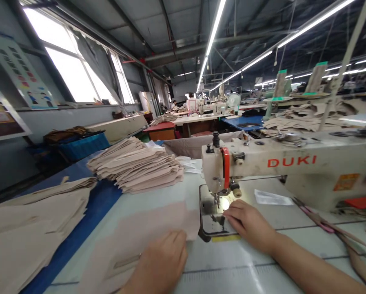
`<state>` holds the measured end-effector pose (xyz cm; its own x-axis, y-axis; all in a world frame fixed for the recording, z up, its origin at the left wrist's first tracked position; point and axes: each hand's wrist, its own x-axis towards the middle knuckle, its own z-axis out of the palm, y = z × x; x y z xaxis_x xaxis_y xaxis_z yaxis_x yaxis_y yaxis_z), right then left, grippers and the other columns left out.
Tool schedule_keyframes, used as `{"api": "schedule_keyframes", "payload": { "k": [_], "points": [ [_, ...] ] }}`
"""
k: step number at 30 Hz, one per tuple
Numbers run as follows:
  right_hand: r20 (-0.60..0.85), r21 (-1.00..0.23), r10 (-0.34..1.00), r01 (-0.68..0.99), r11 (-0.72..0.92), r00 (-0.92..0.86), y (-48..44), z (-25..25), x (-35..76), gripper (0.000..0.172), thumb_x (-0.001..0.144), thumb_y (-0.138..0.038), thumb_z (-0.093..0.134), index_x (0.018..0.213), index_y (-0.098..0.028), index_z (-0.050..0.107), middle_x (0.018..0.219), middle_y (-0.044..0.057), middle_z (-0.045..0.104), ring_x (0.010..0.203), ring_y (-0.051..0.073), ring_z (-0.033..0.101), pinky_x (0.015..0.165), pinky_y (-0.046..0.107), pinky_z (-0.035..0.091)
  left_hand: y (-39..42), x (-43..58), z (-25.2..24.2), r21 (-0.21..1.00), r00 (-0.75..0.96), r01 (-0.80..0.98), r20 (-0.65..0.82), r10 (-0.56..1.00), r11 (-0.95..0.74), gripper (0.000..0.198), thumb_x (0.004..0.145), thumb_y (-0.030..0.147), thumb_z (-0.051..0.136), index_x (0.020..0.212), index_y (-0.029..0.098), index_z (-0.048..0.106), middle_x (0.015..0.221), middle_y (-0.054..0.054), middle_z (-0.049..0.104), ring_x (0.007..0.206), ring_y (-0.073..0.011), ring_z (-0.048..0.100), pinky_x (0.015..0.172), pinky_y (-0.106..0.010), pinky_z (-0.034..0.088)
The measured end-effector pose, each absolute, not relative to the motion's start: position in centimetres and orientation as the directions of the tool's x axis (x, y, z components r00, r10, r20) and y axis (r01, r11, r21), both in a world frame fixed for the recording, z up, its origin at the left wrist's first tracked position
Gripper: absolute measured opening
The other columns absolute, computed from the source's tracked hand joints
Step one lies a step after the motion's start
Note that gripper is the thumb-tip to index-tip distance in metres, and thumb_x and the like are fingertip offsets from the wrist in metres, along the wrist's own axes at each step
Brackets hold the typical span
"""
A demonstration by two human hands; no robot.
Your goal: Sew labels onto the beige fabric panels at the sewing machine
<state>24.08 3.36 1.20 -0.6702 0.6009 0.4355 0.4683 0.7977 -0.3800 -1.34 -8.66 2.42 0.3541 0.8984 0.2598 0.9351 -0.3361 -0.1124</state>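
A beige fabric panel [158, 220] lies on the sewing table left of the needle, a little blurred, with a narrow slit-like pocket opening [124, 261] in it. My left hand [164, 261] is closed at the panel's right edge, fingers curled onto the cloth. Beside the presser foot [217, 199] of the white sewing machine [280, 163], my right hand [247, 222] has thumb and fingers pinched together over the metal needle plate [207, 204]. Whatever lies between those fingertips is too small to make out. The machine's lamp lights the spot by the needle.
A tall stack of beige fabric pieces [140, 163] stands behind the panel. More panels [32, 228] lie at the left on a blue surface [100, 212]. Right of the needle are a white folded strip [273, 197] and pink-handled scissors [319, 218]. Thread cones [280, 83] rise behind.
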Motion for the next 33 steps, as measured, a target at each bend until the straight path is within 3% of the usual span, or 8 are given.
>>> {"api": "schedule_keyframes", "payload": {
  "k": [4, 9, 12, 19, 24, 28, 33],
  "points": [
    [0.443, -0.334, 0.572, 0.465, 0.82, -0.69, 3.2, 1.5, 24.1, 0.024, 0.096, -0.015, 0.046, 0.091, -0.017, 0.069, 0.083, 0.007, 0.065, 0.083, 0.02, 0.058, 0.078, 0.03, 0.046, -6.9, 0.9, 2.0, -0.159, 0.431, 0.902, 0.29, 0.854, -0.401, 0.034, 0.092, 0.011, 0.039, 0.101, 0.018, 0.071, 0.103, -0.012, 0.073, 0.096, -0.0241, 0.069, 0.088, -0.037, 0.054],
    [0.427, -0.294, 0.493, 0.399, 0.869, -0.758, 2.6, 2.1, 23.7, 0.023, 0.096, -0.018, 0.048, 0.111, -0.018, 0.066, 0.092, 0.008, 0.067, 0.09, 0.02, 0.057, 0.083, 0.031, 0.045, -6.4, 0.6, 2.0, -0.196, 0.498, 0.867, 0.38, 0.779, -0.459, 0.035, 0.099, 0.03, 0.039, 0.112, 0.018, 0.069, 0.112, -0.011, 0.073, 0.1, -0.0251, 0.069, 0.088, -0.038, 0.056],
    [0.404, -0.245, 0.443, 0.371, 0.896, -0.8, 2.3, 2.2, 23.4, 0.02, 0.095, -0.021, 0.05, 0.104, -0.019, 0.068, 0.09, 0.007, 0.066, 0.088, 0.02, 0.056, 0.082, 0.03, 0.044, -5.2, -0.2, 2.0, -0.195, 0.503, 0.863, 0.423, 0.754, -0.467, 0.039, 0.101, 0.033, 0.035, 0.119, 0.02, 0.067, 0.126, -0.01, 0.067, 0.11, -0.0234, 0.066, 0.093, -0.036, 0.055],
    [0.372, -0.167, 0.457, 0.426, 0.889, -0.808, 2.1, 2.2, 23.4, 0.019, 0.095, -0.021, 0.051, 0.095, -0.018, 0.069, 0.089, 0.006, 0.066, 0.087, 0.02, 0.055, 0.082, 0.03, 0.044, -0.7, 0.2, 0.0, -0.03, 0.368, 0.929, 0.197, 0.909, -0.37, 0.055, 0.096, 0.043, 0.037, 0.141, 0.015, 0.05, 0.145, -0.014, 0.05, 0.132, -0.0306, 0.049, 0.104, -0.051, 0.045],
    [0.155, -0.143, 0.649, 0.633, 0.76, -0.745, 2.6, 5.4, 27.0, 0.016, 0.092, -0.017, 0.055, 0.081, -0.018, 0.067, 0.087, 0.005, 0.067, 0.086, 0.018, 0.06, 0.078, 0.026, 0.044, -0.1, 0.5, -0.4, -0.004, 0.33, 0.942, 0.179, 0.927, -0.334, 0.059, 0.094, 0.045, 0.036, 0.144, 0.014, 0.047, 0.149, -0.014, 0.045, 0.136, -0.0331, 0.044, 0.106, -0.055, 0.041],
    [0.127, -0.109, 0.891, 0.886, 0.45, -0.437, 4.6, 6.7, 31.8, 0.015, 0.091, -0.013, 0.055, 0.096, -0.017, 0.069, 0.1, 0.008, 0.068, 0.097, 0.021, 0.062, 0.081, 0.027, 0.044, -0.2, 0.2, -0.4, 0.016, 0.364, 0.928, 0.182, 0.914, -0.373, 0.06, 0.094, 0.045, 0.035, 0.144, 0.015, 0.048, 0.148, -0.014, 0.045, 0.134, -0.0331, 0.046, 0.106, -0.055, 0.042],
    [0.097, -0.078, 0.934, 0.933, 0.351, -0.343, 6.1, 5.7, 34.7, 0.013, 0.091, -0.011, 0.057, 0.093, -0.015, 0.07, 0.097, 0.008, 0.069, 0.094, 0.022, 0.064, 0.078, 0.027, 0.045, 0.2, 0.4, -1.1, 0.032, 0.316, 0.944, 0.192, 0.929, -0.327, 0.059, 0.09, 0.047, 0.04, 0.14, 0.018, 0.053, 0.146, -0.013, 0.048, 0.133, -0.0343, 0.047, 0.106, -0.058, 0.04]
  ]
}}
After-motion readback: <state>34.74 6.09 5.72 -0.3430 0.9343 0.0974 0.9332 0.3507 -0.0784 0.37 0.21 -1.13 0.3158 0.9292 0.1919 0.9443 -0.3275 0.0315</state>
